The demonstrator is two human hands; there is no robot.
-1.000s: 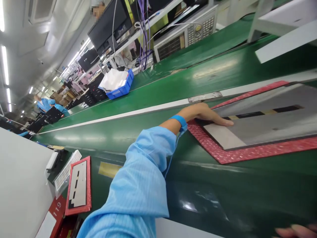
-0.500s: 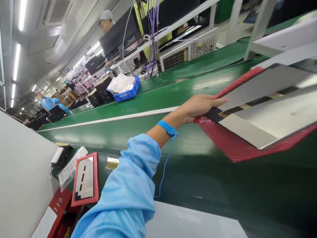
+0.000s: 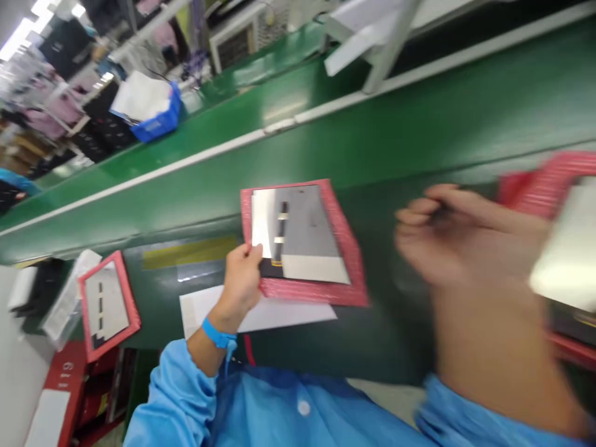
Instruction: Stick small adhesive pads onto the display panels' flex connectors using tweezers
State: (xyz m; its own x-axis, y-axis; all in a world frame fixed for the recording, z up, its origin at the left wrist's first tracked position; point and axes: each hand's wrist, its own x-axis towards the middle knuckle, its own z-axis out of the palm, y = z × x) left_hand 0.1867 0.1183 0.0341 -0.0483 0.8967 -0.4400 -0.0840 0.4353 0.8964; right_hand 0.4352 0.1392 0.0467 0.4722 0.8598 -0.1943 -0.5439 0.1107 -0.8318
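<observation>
My left hand (image 3: 242, 276) grips the near left corner of a grey panel (image 3: 302, 233) lying on a red bubble-wrap sheet (image 3: 349, 261), held just above the dark green bench. A white sheet (image 3: 205, 307) lies under it. My right hand (image 3: 447, 239) is close to the camera and smeared by motion, fingers curled, in front of a second red-wrapped panel (image 3: 563, 248) at the right edge. Whether it holds that panel is unclear.
A third panel on red wrap (image 3: 107, 304) lies at the left near a red box (image 3: 60, 379). The green conveyor belt (image 3: 326, 124) runs behind, with a blue bin (image 3: 158, 121) of white sheets beyond it.
The panel on red wrap came off the belt and toward me in my left hand. The view swung down. My right hand rose into view, blurred.
</observation>
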